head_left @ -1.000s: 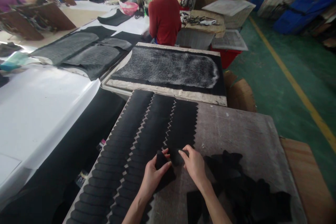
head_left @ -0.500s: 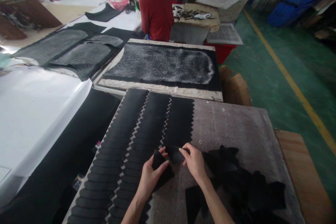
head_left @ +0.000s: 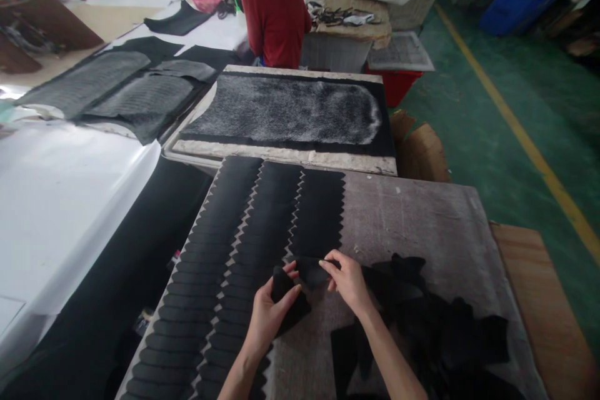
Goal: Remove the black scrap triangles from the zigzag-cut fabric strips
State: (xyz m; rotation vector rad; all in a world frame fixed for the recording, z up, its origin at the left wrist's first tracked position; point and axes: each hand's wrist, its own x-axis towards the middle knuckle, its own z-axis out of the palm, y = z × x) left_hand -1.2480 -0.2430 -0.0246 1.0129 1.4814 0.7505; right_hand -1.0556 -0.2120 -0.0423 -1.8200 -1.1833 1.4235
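Your left hand (head_left: 269, 307) grips folded black fabric (head_left: 280, 284) between thumb and fingers; your right hand (head_left: 350, 281) pinches a black strip (head_left: 309, 272) over the middle of the bench (head_left: 412, 212). Overlapping black rows (head_left: 276, 219) line its left edge; a loose black heap (head_left: 440, 325) lies toward the near right corner.

Loose pieces (head_left: 443, 328) right of rows (head_left: 187, 300)

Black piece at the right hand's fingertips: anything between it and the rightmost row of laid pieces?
Nothing visible: the black piece is at the near end of the rightmost row. The left hand, holding dark material, is beside it, not between.
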